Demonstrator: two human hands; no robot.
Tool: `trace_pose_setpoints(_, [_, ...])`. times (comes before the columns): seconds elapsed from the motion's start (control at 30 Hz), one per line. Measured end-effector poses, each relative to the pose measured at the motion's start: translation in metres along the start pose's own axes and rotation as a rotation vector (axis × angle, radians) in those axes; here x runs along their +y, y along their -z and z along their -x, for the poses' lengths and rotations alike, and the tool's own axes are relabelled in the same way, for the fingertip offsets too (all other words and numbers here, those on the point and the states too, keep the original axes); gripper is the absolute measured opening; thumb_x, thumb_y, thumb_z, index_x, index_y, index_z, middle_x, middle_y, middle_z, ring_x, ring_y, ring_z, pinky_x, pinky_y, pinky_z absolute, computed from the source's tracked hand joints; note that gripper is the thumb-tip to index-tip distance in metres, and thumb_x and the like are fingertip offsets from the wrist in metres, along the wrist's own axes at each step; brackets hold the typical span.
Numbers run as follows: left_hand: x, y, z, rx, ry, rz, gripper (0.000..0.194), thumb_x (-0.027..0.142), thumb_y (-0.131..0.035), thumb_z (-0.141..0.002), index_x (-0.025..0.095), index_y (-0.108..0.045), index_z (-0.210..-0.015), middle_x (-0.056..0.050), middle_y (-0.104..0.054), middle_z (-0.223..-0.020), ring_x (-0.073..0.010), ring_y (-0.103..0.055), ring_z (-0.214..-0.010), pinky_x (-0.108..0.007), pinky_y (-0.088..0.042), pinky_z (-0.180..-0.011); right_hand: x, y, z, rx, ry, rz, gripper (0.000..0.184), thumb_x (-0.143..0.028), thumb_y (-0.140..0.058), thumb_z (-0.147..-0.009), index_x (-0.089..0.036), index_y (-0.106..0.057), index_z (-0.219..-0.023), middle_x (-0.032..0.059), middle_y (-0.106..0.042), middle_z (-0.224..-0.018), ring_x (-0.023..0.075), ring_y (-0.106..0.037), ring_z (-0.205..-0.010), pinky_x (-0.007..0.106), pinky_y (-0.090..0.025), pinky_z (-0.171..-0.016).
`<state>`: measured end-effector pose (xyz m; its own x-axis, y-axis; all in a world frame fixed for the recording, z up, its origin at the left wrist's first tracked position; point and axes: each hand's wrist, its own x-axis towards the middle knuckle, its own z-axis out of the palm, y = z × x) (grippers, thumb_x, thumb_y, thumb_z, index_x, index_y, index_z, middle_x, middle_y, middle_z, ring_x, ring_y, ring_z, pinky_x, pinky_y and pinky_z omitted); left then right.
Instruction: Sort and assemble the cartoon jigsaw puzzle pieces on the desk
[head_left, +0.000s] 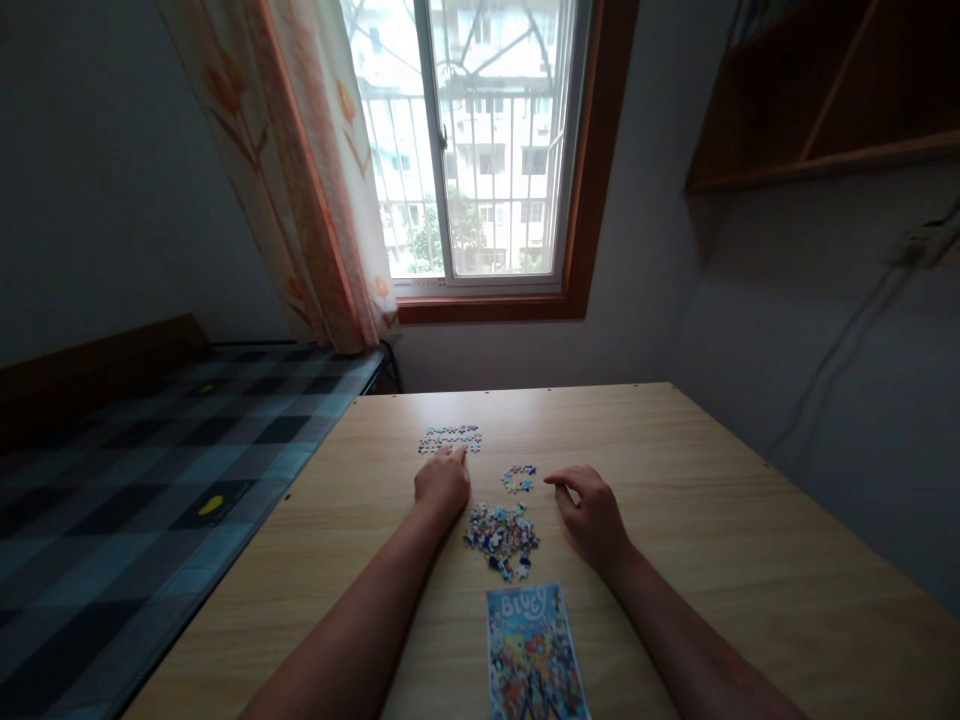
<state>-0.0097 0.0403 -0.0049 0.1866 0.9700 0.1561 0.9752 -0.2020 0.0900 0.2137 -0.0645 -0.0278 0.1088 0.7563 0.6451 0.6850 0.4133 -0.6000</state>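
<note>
My left hand (443,484) reaches to three short rows of small jigsaw pieces (450,438). Its fingers are bent down and closed at a puzzle piece (465,449) at the right of the nearest row, partly hidden by the hand. My right hand (592,512) rests on its side on the table, index finger stretched left and thumb below it, with a gap between them and nothing visible held. Just left of its fingertips lies a C-shaped ring of pieces (519,479). Between my forearms is a loose heap of mixed puzzle pieces (501,540).
A colourful "Bluey" picture sheet or box (534,655) lies at the near edge of the wooden table (705,560). On the left stands a bed with a checked cover (225,450). A window (495,150), curtain (300,180) and wall shelf (825,150) are beyond.
</note>
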Motion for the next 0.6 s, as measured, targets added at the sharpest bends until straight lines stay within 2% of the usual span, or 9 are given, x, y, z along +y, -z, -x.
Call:
trace_pose_setpoints(0.13, [-0.002,0.001,0.0,0.01,0.003,0.002,0.04,0.03,-0.033,-0.097,0.025,-0.063,-0.123,-0.01,-0.064,-0.116,-0.0206,-0.065,-0.093,-0.029,-0.049,-0.075,-0.001,0.001,0.0,0.004,0.0,-0.002,0.024,-0.008,-0.053,-0.083,-0.022,-0.073,-0.087,0.0066,-0.072,-0.086,0.024,-0.063,-0.087,0.039,-0.05,-0.082])
trace_pose_setpoints(0.4, [-0.024,0.007,-0.002,0.019,0.135,0.003,0.042,0.032,-0.034,-0.097,0.027,-0.063,-0.127,-0.011,-0.063,-0.117,-0.022,-0.066,-0.093,-0.031,-0.05,-0.077,0.003,0.002,0.002,0.008,-0.013,0.001,0.024,-0.009,-0.052,-0.083,-0.022,-0.072,-0.087,0.0068,-0.072,-0.087,0.0245,-0.063,-0.088,0.04,-0.05,-0.082])
trace_pose_setpoints(0.6, [-0.024,0.006,-0.003,0.008,0.136,0.006,0.042,0.036,-0.035,-0.097,0.033,-0.064,-0.127,-0.01,-0.063,-0.115,-0.0207,-0.066,-0.089,-0.03,-0.05,-0.074,0.006,0.001,0.002,0.004,0.0,0.001,0.023,-0.011,-0.053,-0.084,-0.022,-0.072,-0.087,0.0072,-0.072,-0.086,0.0245,-0.063,-0.087,0.04,-0.051,-0.081])
